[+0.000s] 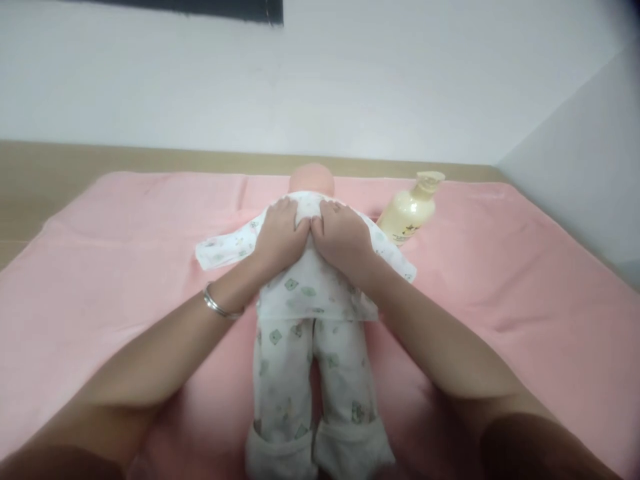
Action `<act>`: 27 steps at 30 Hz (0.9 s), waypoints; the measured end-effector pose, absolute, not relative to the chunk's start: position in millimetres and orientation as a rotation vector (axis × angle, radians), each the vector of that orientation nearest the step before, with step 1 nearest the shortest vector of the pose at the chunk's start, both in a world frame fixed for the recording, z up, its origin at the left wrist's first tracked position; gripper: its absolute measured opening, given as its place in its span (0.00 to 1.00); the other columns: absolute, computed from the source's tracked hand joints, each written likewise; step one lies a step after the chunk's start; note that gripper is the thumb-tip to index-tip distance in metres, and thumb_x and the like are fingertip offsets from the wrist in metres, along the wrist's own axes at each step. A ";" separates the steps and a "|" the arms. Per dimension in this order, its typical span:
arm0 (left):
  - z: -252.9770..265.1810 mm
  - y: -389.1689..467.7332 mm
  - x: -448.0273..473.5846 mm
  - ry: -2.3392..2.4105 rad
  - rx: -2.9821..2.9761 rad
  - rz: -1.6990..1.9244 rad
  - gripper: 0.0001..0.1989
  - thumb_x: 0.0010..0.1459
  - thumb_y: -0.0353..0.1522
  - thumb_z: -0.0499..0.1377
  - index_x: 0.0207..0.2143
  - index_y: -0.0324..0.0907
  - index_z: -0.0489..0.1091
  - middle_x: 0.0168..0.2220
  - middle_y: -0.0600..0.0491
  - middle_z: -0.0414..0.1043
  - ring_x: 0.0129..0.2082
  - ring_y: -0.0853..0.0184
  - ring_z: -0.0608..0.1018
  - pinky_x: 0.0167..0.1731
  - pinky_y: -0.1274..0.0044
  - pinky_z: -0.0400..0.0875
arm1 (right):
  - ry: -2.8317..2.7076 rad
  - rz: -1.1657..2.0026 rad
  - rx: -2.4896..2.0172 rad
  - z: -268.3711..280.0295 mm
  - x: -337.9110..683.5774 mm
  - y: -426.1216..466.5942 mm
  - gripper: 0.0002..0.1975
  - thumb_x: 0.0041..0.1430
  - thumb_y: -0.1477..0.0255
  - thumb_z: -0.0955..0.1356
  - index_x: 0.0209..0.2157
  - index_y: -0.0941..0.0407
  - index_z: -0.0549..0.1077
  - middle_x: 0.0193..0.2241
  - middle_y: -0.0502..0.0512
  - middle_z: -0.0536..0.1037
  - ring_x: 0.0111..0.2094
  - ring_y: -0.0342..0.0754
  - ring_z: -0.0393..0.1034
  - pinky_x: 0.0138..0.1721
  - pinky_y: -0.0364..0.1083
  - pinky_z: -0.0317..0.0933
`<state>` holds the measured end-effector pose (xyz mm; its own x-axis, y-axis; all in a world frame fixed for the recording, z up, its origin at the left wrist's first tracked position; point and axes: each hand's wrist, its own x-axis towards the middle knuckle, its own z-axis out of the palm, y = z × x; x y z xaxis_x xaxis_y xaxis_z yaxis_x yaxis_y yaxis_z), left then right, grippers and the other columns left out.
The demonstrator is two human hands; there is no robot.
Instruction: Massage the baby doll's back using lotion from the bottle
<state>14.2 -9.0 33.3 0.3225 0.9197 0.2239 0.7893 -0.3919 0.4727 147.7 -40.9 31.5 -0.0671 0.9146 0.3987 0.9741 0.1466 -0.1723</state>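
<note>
Head view: both hands (283, 233) (344, 235) (seemingly touching) rest on a doll (314, 297).

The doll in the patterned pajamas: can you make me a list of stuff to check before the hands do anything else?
1. Left hand resting on the doll: ok, it lies over the upper shirt.
2. Right hand there too: ok, thumbs close together in the middle.
3. Lotion-style pump bottle out of the hands: ok, it stands beyond one sleeve.
4. Wrists bare: not ok, a silver bracelet is on the left one.
5. Blanket under the doll's body: ok.
6. Doll's face free: cannot tell, no face shows.
</note>
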 end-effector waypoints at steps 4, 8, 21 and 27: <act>23.5 -1.1 14.1 1.498 2.225 0.761 0.25 0.63 0.37 0.47 0.58 0.32 0.65 0.63 0.40 0.63 0.66 0.53 0.62 0.70 0.60 0.50 | -2.080 -0.253 -1.822 38.3 143.5 -53.0 0.17 0.69 0.73 0.55 0.34 0.60 0.72 0.32 0.63 0.76 0.38 0.56 0.71 0.41 0.51 0.65; 20.3 -3.9 16.4 1.509 2.164 0.870 0.26 0.62 0.36 0.47 0.59 0.34 0.64 0.63 0.42 0.64 0.65 0.55 0.64 0.70 0.61 0.53 | -2.005 -0.072 -1.809 36.4 145.2 -44.4 0.17 0.67 0.75 0.57 0.45 0.62 0.74 0.49 0.63 0.76 0.53 0.56 0.69 0.56 0.51 0.63; 17.0 -6.7 13.6 1.547 2.178 0.886 0.30 0.61 0.39 0.47 0.61 0.31 0.64 0.64 0.41 0.64 0.65 0.54 0.65 0.69 0.60 0.56 | -1.744 0.019 -1.462 2.6 155.8 -27.4 0.25 0.62 0.68 0.58 0.55 0.63 0.73 0.59 0.64 0.71 0.62 0.56 0.64 0.67 0.60 0.57; 16.3 -6.6 11.9 1.517 2.193 0.910 0.30 0.61 0.39 0.47 0.60 0.30 0.64 0.63 0.40 0.64 0.65 0.54 0.65 0.69 0.59 0.56 | -1.770 0.045 -1.469 5.4 158.3 -28.7 0.26 0.63 0.66 0.58 0.56 0.63 0.72 0.59 0.64 0.71 0.63 0.56 0.63 0.67 0.61 0.56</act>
<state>11.9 -6.6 16.3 0.2319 0.9192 0.3182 0.7135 -0.3830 0.5866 158.3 -28.7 5.4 0.0123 0.8332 0.5529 0.8043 0.3202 -0.5006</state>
